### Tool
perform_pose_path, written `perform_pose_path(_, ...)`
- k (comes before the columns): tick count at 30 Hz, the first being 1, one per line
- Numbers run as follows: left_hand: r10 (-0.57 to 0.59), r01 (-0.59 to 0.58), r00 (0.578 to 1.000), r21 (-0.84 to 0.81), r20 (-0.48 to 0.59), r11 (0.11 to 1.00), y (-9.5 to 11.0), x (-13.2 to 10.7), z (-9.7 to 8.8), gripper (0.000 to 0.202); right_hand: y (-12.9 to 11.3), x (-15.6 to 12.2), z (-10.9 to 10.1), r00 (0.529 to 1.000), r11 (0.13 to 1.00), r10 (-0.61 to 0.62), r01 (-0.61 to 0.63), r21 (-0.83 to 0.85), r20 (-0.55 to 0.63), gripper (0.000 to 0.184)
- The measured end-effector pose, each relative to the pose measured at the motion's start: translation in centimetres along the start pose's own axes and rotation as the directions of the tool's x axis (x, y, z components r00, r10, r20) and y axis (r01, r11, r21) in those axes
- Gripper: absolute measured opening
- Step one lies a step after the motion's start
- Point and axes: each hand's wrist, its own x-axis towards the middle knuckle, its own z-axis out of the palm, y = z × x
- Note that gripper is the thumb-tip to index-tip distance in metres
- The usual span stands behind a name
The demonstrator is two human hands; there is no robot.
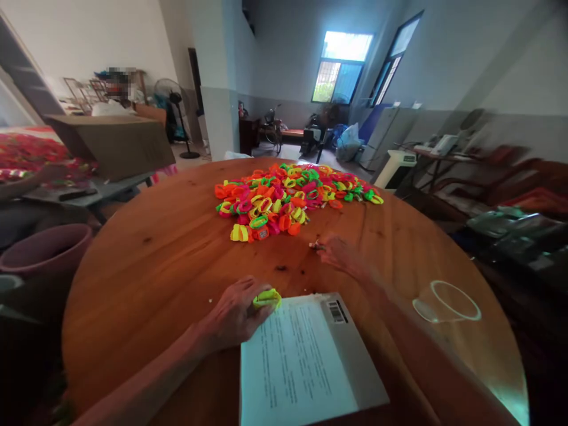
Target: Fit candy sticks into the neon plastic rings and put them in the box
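Observation:
My left hand (239, 307) is closed around a neon yellow fabric loop (267, 299), just over the top edge of a printed book or booklet (293, 361). To the right and farther out, my right hand (339, 253) pinches a small item (314, 245) with a whitish tip, too small and blurred to name. Beyond both hands spreads a pile of neon loops (270, 204) in yellow, orange, pink and green. The nearest loops lie a short way to the left of my right fingertips. A barcode shows at the booklet's upper right corner.
Everything lies on a round wooden table (146, 284). A clear cup-like thing with a pale rim (457, 299) lies at the right. Left of the table are a cardboard box (115, 145), a pink bucket (44, 251) and another person's arm (26, 184) beside more bright items.

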Motion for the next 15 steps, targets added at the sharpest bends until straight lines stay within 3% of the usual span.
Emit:
perform_pose_path(2, -0.002, 0.002, 1.000, -0.006, 0.017, 1.000, 0.1, 0.2, 0.0, 0.019, -0.4, 0.7, -0.3, 0.999, 1.000, 0.027, -0.028, 0.013, 0.045, 0.005)
perform_pose_path(7, 0.008, -0.008, 1.000, -0.058, 0.001, 0.998, 0.1, 0.1, -0.2, 0.023, -2.6, 0.8, -0.7, 0.990, 0.996, 0.080, -0.085, 0.038, 0.120, 0.017)
perform_pose_path(15, -0.001, 0.000, 1.000, -0.065, -0.006, 0.998, -0.1, -0.4, -0.3, 0.027, -12.9, -8.5, -1.1, 0.990, 0.970, -0.112, 0.091, 0.224, 0.084, 0.019)
